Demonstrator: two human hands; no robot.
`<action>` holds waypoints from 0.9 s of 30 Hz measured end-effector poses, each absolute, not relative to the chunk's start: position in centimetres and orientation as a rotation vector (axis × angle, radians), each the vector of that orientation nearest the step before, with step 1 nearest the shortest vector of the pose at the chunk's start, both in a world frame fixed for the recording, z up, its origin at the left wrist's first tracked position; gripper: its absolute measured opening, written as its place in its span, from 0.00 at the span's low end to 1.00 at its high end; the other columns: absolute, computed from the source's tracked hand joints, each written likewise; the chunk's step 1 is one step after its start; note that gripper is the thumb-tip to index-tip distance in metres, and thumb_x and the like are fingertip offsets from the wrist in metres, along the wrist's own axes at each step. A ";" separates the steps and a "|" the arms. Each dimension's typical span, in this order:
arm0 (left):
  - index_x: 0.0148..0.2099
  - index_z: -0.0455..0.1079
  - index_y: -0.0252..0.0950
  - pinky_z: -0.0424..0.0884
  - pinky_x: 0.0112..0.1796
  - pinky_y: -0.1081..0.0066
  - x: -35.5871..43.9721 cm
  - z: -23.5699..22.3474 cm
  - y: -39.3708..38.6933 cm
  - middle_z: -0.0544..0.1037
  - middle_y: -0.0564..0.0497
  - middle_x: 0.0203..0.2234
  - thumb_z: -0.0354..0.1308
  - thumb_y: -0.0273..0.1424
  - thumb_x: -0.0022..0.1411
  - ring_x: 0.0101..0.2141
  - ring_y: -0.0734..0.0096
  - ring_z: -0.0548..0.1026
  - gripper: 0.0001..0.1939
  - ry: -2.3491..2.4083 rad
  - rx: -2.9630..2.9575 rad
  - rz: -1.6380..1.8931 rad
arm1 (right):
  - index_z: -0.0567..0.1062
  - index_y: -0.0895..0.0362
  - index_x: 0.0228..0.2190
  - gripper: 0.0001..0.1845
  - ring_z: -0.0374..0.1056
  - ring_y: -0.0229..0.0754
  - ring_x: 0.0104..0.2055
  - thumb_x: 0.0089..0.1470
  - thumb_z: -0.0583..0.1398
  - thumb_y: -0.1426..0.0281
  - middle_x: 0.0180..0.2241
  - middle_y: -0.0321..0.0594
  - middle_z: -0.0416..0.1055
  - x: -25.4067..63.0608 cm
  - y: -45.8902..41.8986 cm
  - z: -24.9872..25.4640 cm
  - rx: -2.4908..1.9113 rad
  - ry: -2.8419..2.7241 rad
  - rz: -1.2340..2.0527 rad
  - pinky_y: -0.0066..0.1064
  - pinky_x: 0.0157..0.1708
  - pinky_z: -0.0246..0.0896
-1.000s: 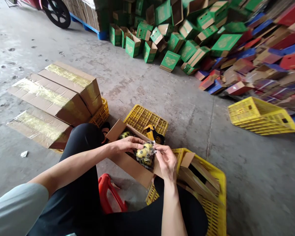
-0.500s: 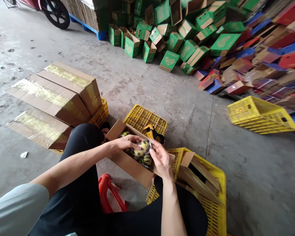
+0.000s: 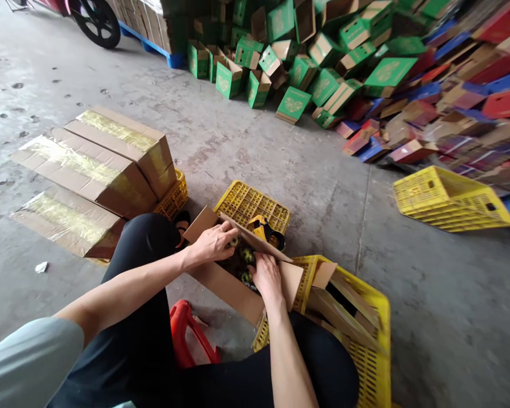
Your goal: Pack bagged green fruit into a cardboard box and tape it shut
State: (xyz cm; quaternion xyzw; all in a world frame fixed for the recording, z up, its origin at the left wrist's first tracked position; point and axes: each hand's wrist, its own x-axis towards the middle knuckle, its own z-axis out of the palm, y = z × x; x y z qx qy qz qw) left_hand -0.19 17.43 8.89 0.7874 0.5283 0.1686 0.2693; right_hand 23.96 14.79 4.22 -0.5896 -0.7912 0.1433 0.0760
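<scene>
An open brown carton (image 3: 233,292) rests on my lap and on a yellow crate. Yellow-green fruit in clear wrap (image 3: 245,256) lies inside it. My left hand (image 3: 212,242) reaches into the carton's far left part, fingers curled over a fruit near the back flap. My right hand (image 3: 266,276) presses down inside the carton's right part, knuckles up, its fingertips hidden among the fruit. A yellow and black tape dispenser (image 3: 266,230) sits just behind the carton.
A yellow crate (image 3: 368,334) with cardboard pieces stands at my right knee. Another yellow crate (image 3: 249,203) lies behind the carton, a third (image 3: 450,198) at the right. Taped brown cartons (image 3: 102,164) are stacked on the left. Green, red and blue boxes (image 3: 365,62) are piled at the back. A red stool (image 3: 189,334) is under me.
Both hands have lowered the wrapped fruit from above the carton down into it. The left hand moved toward the back flap; the right hand sank among the fruit.
</scene>
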 end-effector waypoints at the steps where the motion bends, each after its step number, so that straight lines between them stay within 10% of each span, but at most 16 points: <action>1: 0.64 0.68 0.44 0.72 0.48 0.64 0.2 8.9 17.2 0.70 0.44 0.56 0.58 0.31 0.64 0.46 0.58 0.76 0.26 1.438 2.166 0.417 | 0.79 0.56 0.49 0.20 0.70 0.61 0.58 0.56 0.60 0.78 0.49 0.55 0.79 23.5 14.8 4.1 -1.810 -2.382 0.417 0.49 0.56 0.67; 8: 0.46 0.76 0.36 0.67 0.48 0.58 1.2 7.5 16.8 0.74 0.39 0.46 0.55 0.31 0.68 0.51 0.49 0.69 0.10 1.444 2.407 0.212 | 0.81 0.55 0.45 0.15 0.77 0.54 0.47 0.60 0.58 0.75 0.44 0.50 0.81 22.8 15.8 5.3 -1.802 -2.247 0.533 0.43 0.51 0.70; 19: 0.47 0.78 0.38 0.58 0.52 0.55 1.5 4.4 17.8 0.75 0.39 0.53 0.59 0.37 0.70 0.56 0.47 0.64 0.10 1.561 2.348 0.202 | 0.85 0.54 0.41 0.23 0.80 0.52 0.43 0.46 0.72 0.54 0.45 0.46 0.83 26.1 15.0 9.0 -1.508 -1.205 1.324 0.46 0.46 0.78; 27: 0.46 0.80 0.41 0.64 0.54 0.59 1.2 7.2 18.1 0.80 0.43 0.46 0.58 0.41 0.70 0.52 0.52 0.71 0.13 1.219 1.639 0.762 | 0.84 0.54 0.32 0.15 0.78 0.52 0.49 0.44 0.72 0.58 0.49 0.46 0.82 26.5 14.2 11.2 -1.438 -1.038 1.448 0.39 0.42 0.77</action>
